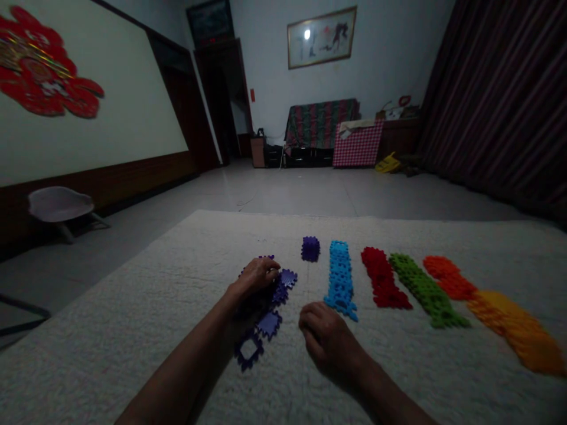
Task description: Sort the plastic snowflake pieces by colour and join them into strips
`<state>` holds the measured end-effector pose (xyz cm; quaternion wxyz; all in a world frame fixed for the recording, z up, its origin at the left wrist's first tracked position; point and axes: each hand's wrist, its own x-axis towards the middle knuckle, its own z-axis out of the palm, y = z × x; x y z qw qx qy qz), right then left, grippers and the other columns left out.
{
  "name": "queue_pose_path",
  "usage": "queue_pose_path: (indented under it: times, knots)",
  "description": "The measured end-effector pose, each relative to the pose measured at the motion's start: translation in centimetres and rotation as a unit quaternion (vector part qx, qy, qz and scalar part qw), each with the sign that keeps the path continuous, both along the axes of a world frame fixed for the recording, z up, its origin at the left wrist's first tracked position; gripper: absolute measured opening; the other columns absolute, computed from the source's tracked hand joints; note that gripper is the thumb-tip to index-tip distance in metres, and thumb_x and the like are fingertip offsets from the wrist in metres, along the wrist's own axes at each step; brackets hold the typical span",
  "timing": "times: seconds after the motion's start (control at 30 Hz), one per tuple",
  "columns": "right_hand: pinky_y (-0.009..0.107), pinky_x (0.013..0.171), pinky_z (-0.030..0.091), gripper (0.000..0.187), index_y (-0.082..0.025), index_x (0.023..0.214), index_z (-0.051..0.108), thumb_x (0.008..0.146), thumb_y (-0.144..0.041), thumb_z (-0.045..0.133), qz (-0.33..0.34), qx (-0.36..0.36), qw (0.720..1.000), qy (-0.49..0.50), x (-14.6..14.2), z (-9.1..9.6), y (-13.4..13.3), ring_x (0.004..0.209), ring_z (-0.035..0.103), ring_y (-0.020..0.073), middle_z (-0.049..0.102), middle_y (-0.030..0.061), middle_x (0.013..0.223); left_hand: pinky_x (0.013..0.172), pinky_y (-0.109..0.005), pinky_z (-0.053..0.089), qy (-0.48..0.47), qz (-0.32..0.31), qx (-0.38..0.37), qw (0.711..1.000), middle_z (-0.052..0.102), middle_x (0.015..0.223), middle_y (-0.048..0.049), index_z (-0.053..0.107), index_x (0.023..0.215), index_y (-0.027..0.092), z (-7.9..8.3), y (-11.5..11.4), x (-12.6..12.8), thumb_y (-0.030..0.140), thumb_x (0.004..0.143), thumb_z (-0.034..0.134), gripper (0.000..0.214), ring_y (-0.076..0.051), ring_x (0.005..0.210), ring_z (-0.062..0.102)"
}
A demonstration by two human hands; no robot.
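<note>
My left hand (254, 276) rests curled over a loose row of flat purple puzzle pieces (271, 321) on a white fuzzy rug (133, 330); its fingers close on a piece near the top of the row. My right hand (325, 336) lies on the rug just right of the purple pieces, fingers curled under, with nothing visible in it. A small assembled purple cube (310, 248) stands farther away. To its right lie rows of blue pieces (340, 278), red pieces (383, 277), green pieces (425, 289), orange pieces (447, 276) and yellow-orange pieces (518, 330).
The rug lies on a grey tiled floor. A small pale chair (59, 206) stands by the left wall. At the far wall are a covered cabinet (321, 124), a checked cloth box (358, 144) and a dark doorway (224, 100). Dark curtains (500, 100) hang at right.
</note>
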<state>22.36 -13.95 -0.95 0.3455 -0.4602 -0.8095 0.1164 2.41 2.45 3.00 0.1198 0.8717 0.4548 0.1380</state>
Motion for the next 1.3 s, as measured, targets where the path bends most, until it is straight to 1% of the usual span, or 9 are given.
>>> queue_pose_path:
  times: [0.1, 0.2, 0.33, 0.43, 0.53, 0.77, 1.0, 1.17, 1.3]
  knots:
    - [0.035, 0.080, 0.045, 0.016, -0.018, 0.085, 0.057, 0.082, -0.005, 0.048, 0.008, 0.042, 0.999, -0.011, 0.0, 0.1, -0.5, 0.086, 0.055, 0.0190, 0.061, 0.0068, 0.090, 0.102, -0.032, 0.044, 0.005, 0.022, 0.035, 0.999, 0.069, 0.121, -0.0106, 0.068, 0.120, 0.019, -0.4, -2.0, 1.2, 0.031, 0.087, 0.059, 0.036, -0.023, 0.115, 0.062]
    - [0.036, 0.081, 0.048, 0.020, -0.017, 0.094, 0.060, 0.081, -0.006, 0.048, -0.010, 0.127, 0.992, 0.000, 0.6, 0.4, -1.0, 0.089, 0.059, 0.0203, 0.065, 0.0086, 0.094, 0.102, -0.034, 0.044, 0.026, 0.073, 0.036, 0.996, 0.065, 0.126, -0.0149, 0.061, 0.127, 0.015, -1.0, -3.3, 2.8, 0.037, 0.085, 0.062, 0.048, -0.026, 0.119, 0.058]
    - [0.037, 0.084, 0.050, 0.021, -0.019, 0.098, 0.063, 0.086, -0.011, 0.048, -0.162, 0.227, 0.959, 0.048, 3.1, 0.1, -1.2, 0.092, 0.063, 0.0210, 0.069, 0.0084, 0.096, 0.099, -0.036, 0.044, 0.044, 0.123, 0.028, 0.991, 0.062, 0.128, -0.0160, 0.058, 0.130, 0.014, -1.8, -4.0, 4.2, 0.043, 0.082, 0.062, 0.055, -0.030, 0.121, 0.055]
    - [0.038, 0.084, 0.052, 0.020, -0.019, 0.095, 0.065, 0.086, -0.018, 0.047, -0.309, 0.196, 0.927, 0.088, 5.3, -0.8, -1.2, 0.092, 0.064, 0.0224, 0.069, 0.0089, 0.095, 0.098, -0.036, 0.044, 0.045, 0.129, 0.033, 0.990, 0.062, 0.127, -0.0150, 0.059, 0.129, 0.016, -2.0, -4.0, 4.7, 0.042, 0.082, 0.061, 0.054, -0.030, 0.121, 0.055]
    - [0.034, 0.074, 0.053, 0.023, -0.017, 0.092, 0.066, 0.085, -0.021, 0.044, -0.375, 0.138, 0.910, 0.110, 6.9, -1.5, -1.3, 0.086, 0.064, 0.0217, 0.069, 0.0105, 0.093, 0.096, -0.036, 0.045, 0.055, 0.123, 0.040, 0.990, 0.064, 0.121, -0.0150, 0.062, 0.124, 0.017, -1.8, -3.9, 5.0, 0.039, 0.082, 0.060, 0.047, -0.030, 0.117, 0.057]
    - [0.033, 0.077, 0.050, 0.025, -0.017, 0.086, 0.067, 0.082, -0.021, 0.043, -0.380, 0.077, 0.915, 0.108, 7.7, -1.9, -1.5, 0.081, 0.063, 0.0209, 0.068, 0.0093, 0.086, 0.098, -0.038, 0.043, 0.070, 0.138, 0.050, 0.987, 0.065, 0.117, -0.0163, 0.062, 0.126, 0.015, -1.6, -4.1, 5.6, 0.035, 0.083, 0.059, 0.048, -0.031, 0.115, 0.057]
    - [0.032, 0.076, 0.046, 0.024, -0.018, 0.085, 0.067, 0.083, -0.022, 0.043, -0.370, 0.028, 0.922, 0.113, 7.4, -1.8, -1.4, 0.080, 0.063, 0.0207, 0.069, 0.0081, 0.086, 0.098, -0.035, 0.043, -0.007, 0.132, 0.079, 0.988, 0.065, 0.118, -0.0132, 0.050, 0.139, 0.018, -1.7, -3.4, 6.1, 0.036, 0.084, 0.062, 0.060, -0.026, 0.110, 0.058]
    - [0.032, 0.077, 0.044, 0.024, -0.019, 0.085, 0.067, 0.084, -0.023, 0.043, -0.373, 0.011, 0.921, 0.115, 7.5, -1.9, -1.2, 0.079, 0.063, 0.0207, 0.068, 0.0070, 0.087, 0.098, -0.037, 0.042, -0.058, 0.132, 0.086, 0.986, 0.062, 0.120, -0.0139, 0.049, 0.139, 0.019, -0.5, -2.5, 9.9, 0.034, 0.083, 0.064, 0.061, -0.028, 0.112, 0.056]
    - [0.032, 0.076, 0.044, 0.024, -0.019, 0.085, 0.067, 0.084, -0.022, 0.043, -0.369, 0.009, 0.922, 0.114, 7.4, -1.8, -1.2, 0.079, 0.063, 0.0206, 0.068, 0.0067, 0.087, 0.094, -0.038, 0.043, -0.077, 0.174, 0.049, 0.980, 0.060, 0.119, -0.0153, 0.042, 0.144, 0.019, -0.9, -1.5, 13.2, 0.035, 0.081, 0.065, 0.069, -0.030, 0.113, 0.055]
